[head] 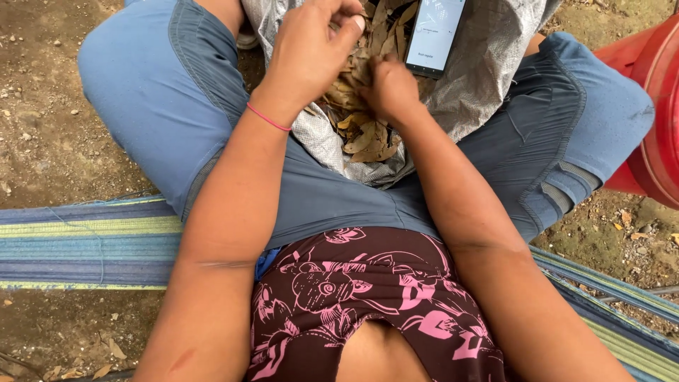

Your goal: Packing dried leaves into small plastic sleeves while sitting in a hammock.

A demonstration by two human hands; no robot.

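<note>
A grey woven sack [488, 64] lies open between my knees, filled with dry brown leaves [368, 138]. My left hand [308, 53], with a pink band on its wrist, hovers over the leaves with fingers curled and pinched together near the top edge. My right hand [389, 88] is pushed down into the leaves, its fingers closed among them and partly hidden. A phone [435, 35] with a lit screen rests on the leaves just right of both hands.
I sit on a striped blue and green hammock [85, 240] above bare dirt ground [42, 106] with small stones and scattered leaves. A red plastic container [654, 113] stands at the right beside my knee.
</note>
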